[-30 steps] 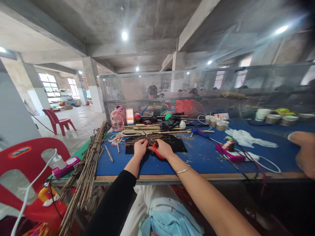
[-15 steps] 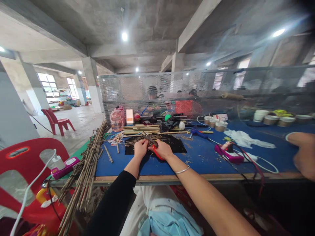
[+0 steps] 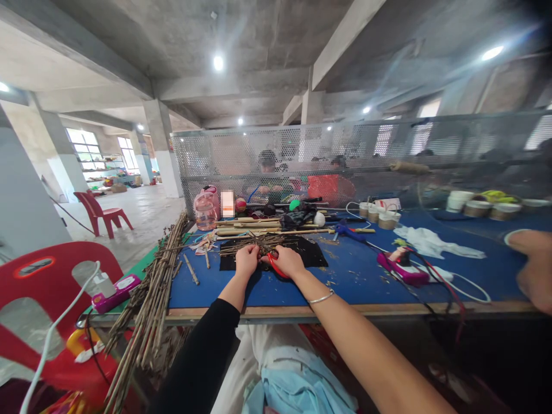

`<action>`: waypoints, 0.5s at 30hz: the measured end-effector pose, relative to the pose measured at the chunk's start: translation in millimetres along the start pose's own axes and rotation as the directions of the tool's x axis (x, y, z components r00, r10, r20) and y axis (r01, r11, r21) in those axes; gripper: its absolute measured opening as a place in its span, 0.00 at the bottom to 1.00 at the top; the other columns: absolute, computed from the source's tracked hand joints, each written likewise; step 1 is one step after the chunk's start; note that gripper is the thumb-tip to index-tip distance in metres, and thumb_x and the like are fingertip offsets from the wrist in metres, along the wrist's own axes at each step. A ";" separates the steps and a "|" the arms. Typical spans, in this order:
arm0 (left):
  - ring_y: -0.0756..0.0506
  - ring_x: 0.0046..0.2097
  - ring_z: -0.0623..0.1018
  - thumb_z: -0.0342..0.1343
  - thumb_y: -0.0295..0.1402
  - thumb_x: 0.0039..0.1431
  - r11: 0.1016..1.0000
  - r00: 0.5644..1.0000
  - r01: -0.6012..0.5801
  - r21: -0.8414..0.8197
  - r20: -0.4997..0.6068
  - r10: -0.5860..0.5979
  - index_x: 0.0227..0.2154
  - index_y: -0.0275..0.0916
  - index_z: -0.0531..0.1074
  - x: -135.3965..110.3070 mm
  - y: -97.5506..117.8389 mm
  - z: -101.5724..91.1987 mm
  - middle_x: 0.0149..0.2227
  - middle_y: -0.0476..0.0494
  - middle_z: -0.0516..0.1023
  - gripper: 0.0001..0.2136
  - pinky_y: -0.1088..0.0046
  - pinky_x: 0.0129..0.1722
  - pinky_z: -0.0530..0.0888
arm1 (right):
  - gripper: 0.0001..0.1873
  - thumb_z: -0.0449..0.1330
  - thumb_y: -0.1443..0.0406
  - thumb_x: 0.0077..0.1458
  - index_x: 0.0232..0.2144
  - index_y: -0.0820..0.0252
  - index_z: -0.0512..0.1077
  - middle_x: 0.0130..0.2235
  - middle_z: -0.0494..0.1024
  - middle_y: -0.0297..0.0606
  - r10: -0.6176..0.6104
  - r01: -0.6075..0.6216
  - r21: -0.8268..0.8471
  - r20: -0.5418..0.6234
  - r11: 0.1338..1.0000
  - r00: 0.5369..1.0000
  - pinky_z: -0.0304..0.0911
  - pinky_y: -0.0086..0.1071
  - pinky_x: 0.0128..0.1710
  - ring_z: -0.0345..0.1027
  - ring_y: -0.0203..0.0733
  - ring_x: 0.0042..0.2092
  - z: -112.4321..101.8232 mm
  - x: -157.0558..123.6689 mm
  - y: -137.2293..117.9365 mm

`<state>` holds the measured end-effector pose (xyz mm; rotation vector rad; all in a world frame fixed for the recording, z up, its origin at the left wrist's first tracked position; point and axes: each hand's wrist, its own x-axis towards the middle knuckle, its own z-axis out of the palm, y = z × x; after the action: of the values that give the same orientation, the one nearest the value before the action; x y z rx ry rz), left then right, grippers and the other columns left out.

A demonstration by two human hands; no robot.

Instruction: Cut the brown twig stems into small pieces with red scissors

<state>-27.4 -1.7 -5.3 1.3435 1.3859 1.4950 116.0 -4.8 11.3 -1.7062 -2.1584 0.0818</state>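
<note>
My right hand [image 3: 288, 261] is wrapped round the red handles of a pair of scissors [image 3: 276, 265]. The blades are hard to make out among thin brown twigs [image 3: 267, 244]. Close beside it on the left, my left hand [image 3: 247, 260] is closed on some of these twigs, its fingertips partly hidden. Both hands rest over a black cloth [image 3: 318, 253] spread on the blue table top [image 3: 353, 287]. Twig scraps lie round the cloth, and two short cut sticks [image 3: 192, 269] are to its left.
A long bundle of sticks [image 3: 149, 299] overhangs the table's left edge. Behind the cloth lie bamboo sticks [image 3: 250, 225] and a blue glue gun [image 3: 348, 232]. A purple power strip [image 3: 403, 270] with cables stands to the right, near another person's arm [image 3: 535, 267]. A mesh screen [image 3: 241, 155] closes the back.
The scissor blades, earlier pointing up and left above the twigs, no longer stand out. The red handles have tipped slightly. My left hand has hardly moved.
</note>
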 end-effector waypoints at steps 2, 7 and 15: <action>0.52 0.21 0.67 0.50 0.34 0.51 0.996 0.999 0.044 -0.083 0.007 -0.044 0.22 0.36 0.71 0.5 0.4 1.3 0.19 0.48 0.69 0.09 0.76 0.22 0.65 | 0.30 0.50 0.39 0.45 0.35 0.57 0.68 0.37 0.76 0.44 -0.009 0.009 0.006 -0.012 1.000 1.000 0.58 0.32 0.36 0.70 0.46 0.40 1.4 0.0 0.3; 0.52 0.22 0.67 0.51 0.33 0.50 0.992 0.999 0.019 -0.126 0.035 -0.014 0.20 0.36 0.69 4.4 -4.8 2.0 0.20 0.48 0.69 0.08 0.78 0.21 0.65 | 0.32 0.51 0.39 0.44 0.39 0.58 0.66 0.40 0.74 0.41 -0.097 0.101 0.059 -0.065 0.993 0.993 0.57 0.31 0.36 0.68 0.45 0.42 4.8 -0.1 1.8; 0.52 0.23 0.68 0.53 0.33 0.48 0.968 0.993 0.088 -0.233 0.096 -0.067 0.23 0.35 0.71 1.6 -1.3 3.7 0.20 0.48 0.70 0.06 0.78 0.23 0.67 | 0.30 0.53 0.41 0.44 0.37 0.59 0.66 0.40 0.73 0.42 -0.125 0.129 0.040 -0.090 0.991 0.988 0.57 0.31 0.37 0.67 0.44 0.42 4.4 0.4 1.7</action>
<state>-24.4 1.0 -6.5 1.1772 1.1515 1.4795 115.9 -3.1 6.8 -1.5142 -2.1779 0.0210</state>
